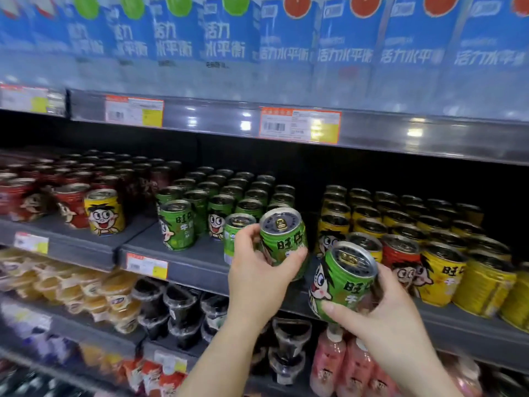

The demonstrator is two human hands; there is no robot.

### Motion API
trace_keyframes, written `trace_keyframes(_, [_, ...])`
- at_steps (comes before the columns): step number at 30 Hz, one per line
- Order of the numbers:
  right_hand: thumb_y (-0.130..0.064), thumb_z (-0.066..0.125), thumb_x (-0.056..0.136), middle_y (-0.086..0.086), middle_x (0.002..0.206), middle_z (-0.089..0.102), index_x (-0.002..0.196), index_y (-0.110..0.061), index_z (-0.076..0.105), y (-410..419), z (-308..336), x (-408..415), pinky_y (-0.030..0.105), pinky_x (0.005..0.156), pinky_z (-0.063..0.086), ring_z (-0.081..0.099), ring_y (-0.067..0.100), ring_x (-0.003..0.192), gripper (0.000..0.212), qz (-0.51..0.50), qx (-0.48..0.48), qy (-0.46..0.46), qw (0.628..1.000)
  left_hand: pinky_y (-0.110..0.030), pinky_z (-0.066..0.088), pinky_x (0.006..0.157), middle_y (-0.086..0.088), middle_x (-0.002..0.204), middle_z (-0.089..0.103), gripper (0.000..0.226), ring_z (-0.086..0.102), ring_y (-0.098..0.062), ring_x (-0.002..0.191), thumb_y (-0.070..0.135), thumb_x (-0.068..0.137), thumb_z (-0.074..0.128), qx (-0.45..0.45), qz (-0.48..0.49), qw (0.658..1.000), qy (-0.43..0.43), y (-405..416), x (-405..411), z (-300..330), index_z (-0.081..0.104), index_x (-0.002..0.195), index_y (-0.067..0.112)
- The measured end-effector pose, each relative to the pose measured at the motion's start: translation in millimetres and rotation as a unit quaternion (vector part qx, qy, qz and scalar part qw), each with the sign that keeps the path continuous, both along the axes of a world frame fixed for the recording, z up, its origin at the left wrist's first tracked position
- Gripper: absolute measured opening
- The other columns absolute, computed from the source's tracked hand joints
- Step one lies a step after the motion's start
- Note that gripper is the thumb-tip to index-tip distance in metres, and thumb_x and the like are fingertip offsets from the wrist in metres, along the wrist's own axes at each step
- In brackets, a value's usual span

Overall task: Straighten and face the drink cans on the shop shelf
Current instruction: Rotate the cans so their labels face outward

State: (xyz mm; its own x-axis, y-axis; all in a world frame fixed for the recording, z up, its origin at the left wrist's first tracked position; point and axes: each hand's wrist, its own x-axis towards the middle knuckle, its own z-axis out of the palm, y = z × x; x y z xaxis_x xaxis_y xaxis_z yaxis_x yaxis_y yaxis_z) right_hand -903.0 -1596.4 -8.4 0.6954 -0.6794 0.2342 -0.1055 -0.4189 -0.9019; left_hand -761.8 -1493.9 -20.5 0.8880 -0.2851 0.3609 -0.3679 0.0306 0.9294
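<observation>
My left hand [259,277] grips a green drink can [283,239], tilted, just above the front of the middle shelf [197,256]. Lower and to the right, my right hand [380,319] holds a second green can [342,285], also tilted, in front of the shelf edge. Behind them stand rows of upright green cans [226,196]. Another green can [237,233] sits just behind my left fingers. Yellow cans [400,219] fill the right side, with one red can [400,262] among them at the front. Red cans [43,184] fill the left, with one yellow can [104,212] at their front.
Blue drink cartons [229,30] line the shelf above, whose rail carries orange price tags [299,124]. Below are jelly cups [114,296], dark cups [180,308] and pink bottles [329,365]. A bare strip of shelf lies between the front green cans.
</observation>
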Motion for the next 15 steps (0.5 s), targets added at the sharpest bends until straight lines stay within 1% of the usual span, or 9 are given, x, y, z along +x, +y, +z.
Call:
trace_keyframes(2, [-0.027,0.091,0.052,-0.025,0.094,0.063,0.104,-0.043,0.051,18.4,-1.7,20.6,0.006,0.064,0.039,0.053,-0.023,0.081,0.068,0.035,0.006,0.003,0.999,-0.005,0.045,0.067,0.019,0.105,0.059,0.064,0.057,0.017,0.079,0.034,0.065,0.084,-0.009,0.027,1.000,0.013,34.1,12.9,1.1,0.045,0.116,0.030])
trace_keyframes(4, [-0.029,0.091,0.050,-0.024,0.097,0.065,0.110,-0.040,0.052,37.4,-4.1,44.9,0.005,0.066,0.040,0.057,-0.019,0.082,0.072,0.067,0.008,0.007,0.998,-0.005,0.043,0.064,0.015,0.104,0.058,0.062,0.056,0.014,0.073,0.030,0.068,0.083,-0.021,0.070,0.997,0.026,66.9,30.3,-0.3,0.043,0.116,0.025])
trace_keyframes(5, [-0.032,0.091,0.050,-0.024,0.097,0.066,0.111,-0.040,0.052,46.7,-5.2,57.8,0.005,0.067,0.040,0.058,-0.018,0.083,0.073,0.082,0.011,0.011,0.996,-0.009,0.041,0.066,0.015,0.101,0.055,0.062,0.056,0.010,0.074,0.030,0.069,0.082,-0.021,0.095,0.995,0.032,82.1,39.0,-0.8,0.041,0.116,0.025])
trace_keyframes(7, [-0.036,0.090,0.050,-0.024,0.099,0.066,0.107,-0.042,0.052,68.5,-6.6,88.0,0.009,0.071,0.044,0.060,-0.014,0.085,0.068,0.098,0.015,0.016,0.995,-0.021,0.038,0.078,0.012,0.101,0.052,0.067,0.053,-0.002,0.083,0.032,0.070,0.082,-0.012,0.144,0.989,0.033,111.0,61.2,-4.0,0.042,0.122,0.023])
trace_keyframes(9, [-0.045,0.087,0.048,-0.023,0.103,0.066,0.105,-0.043,0.052,86.4,-7.7,116.3,0.020,0.082,0.050,0.061,-0.007,0.092,0.067,0.095,0.005,0.015,0.995,-0.028,0.036,0.082,0.008,0.107,0.050,0.074,0.052,-0.013,0.093,0.034,0.068,0.083,-0.006,0.175,0.984,0.025,131.0,83.3,-6.0,0.042,0.128,0.019])
trace_keyframes(11, [-0.051,0.083,0.046,-0.021,0.105,0.065,0.109,-0.044,0.051,106.3,-10.2,149.8,0.030,0.087,0.051,0.062,0.000,0.097,0.071,0.075,-0.006,0.009,0.997,-0.030,0.037,0.082,0.004,0.109,0.053,0.077,0.053,-0.017,0.094,0.036,0.067,0.083,0.005,0.188,0.982,0.014,149.7,113.6,-8.8,0.042,0.129,0.019])
trace_keyframes(13, [-0.048,0.084,0.053,-0.022,0.106,0.064,0.113,-0.043,0.049,123.6,-11.4,181.2,0.030,0.088,0.051,0.061,0.000,0.098,0.070,0.052,-0.010,0.003,0.999,-0.033,0.041,0.079,0.001,0.106,0.056,0.076,0.054,-0.020,0.091,0.041,0.066,0.083,0.028,0.181,0.983,0.001,165.4,144.9,-6.6,0.041,0.127,0.021])
trace_keyframes(15, [-0.043,0.084,0.061,-0.021,0.110,0.061,0.122,-0.041,0.045,136.7,-11.6,208.5,0.028,0.087,0.050,0.059,0.003,0.100,0.073,0.014,-0.021,0.008,1.000,-0.036,0.043,0.079,0.001,0.107,0.057,0.076,0.055,-0.021,0.093,0.044,0.065,0.082,0.058,0.167,0.984,-0.023,175.9,180.0,-3.1,0.042,0.125,0.021])
